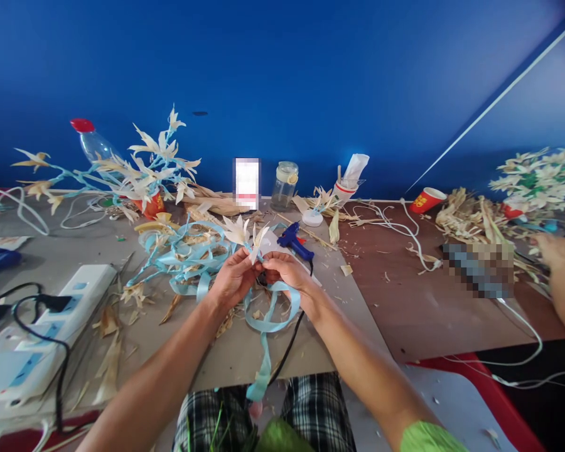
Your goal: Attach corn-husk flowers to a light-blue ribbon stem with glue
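Observation:
My left hand [234,275] pinches the stem of a cream-coloured husk flower [238,230], whose pointed petals stand above the fingers. My right hand [289,271] is closed at the same spot, its fingertips meeting the left ones at the stem and a light blue ribbon [294,307]. That ribbon loops below the hands and hangs over the table's front edge. Fingers hide exactly how the ribbon lies on the stem. More blue ribbon and wrapped stems [188,251] lie in a heap to the left. A blue glue gun [295,242] lies just behind my right hand.
A red cup with blue-stemmed flowers [153,204] stands at the left back, near a power strip [82,295]. A glass jar [285,185], a tilted red cup [427,199] and husks [466,220] line the back. At right, another person's hand [560,257] shows beside a blurred-out device [475,270].

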Demonstrator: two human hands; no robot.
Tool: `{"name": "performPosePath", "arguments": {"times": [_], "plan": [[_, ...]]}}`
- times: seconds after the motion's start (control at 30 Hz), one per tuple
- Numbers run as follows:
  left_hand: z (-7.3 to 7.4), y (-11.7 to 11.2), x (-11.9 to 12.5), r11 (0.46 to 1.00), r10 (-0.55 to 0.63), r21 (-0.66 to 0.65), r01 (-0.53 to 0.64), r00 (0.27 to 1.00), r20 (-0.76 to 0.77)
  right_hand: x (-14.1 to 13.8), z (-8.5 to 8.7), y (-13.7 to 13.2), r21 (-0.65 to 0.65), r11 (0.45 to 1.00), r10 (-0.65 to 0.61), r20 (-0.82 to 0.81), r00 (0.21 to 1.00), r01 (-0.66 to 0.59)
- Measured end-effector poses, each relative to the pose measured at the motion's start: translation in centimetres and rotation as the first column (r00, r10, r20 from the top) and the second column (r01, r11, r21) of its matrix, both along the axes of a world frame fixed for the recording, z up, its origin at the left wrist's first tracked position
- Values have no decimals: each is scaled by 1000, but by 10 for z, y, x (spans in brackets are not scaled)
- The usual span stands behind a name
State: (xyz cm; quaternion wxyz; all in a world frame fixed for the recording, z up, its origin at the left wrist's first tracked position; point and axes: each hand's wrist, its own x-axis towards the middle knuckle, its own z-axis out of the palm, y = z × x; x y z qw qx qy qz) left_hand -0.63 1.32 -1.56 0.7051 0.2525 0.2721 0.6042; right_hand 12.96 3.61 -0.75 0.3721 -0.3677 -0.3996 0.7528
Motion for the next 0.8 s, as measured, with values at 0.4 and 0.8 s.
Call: {"name": "performPosePath", "arguments": {"times": [0.4,0.8], "plan": [[-2,1,11,981,193,4,-193,981,-36,-10,-1,-1,1,998,-65,81,995,66],[8,-2,1,998,60,20,-60,998,24,-4,-2,-1,-7,1000,-7,-40,999,6]]}}
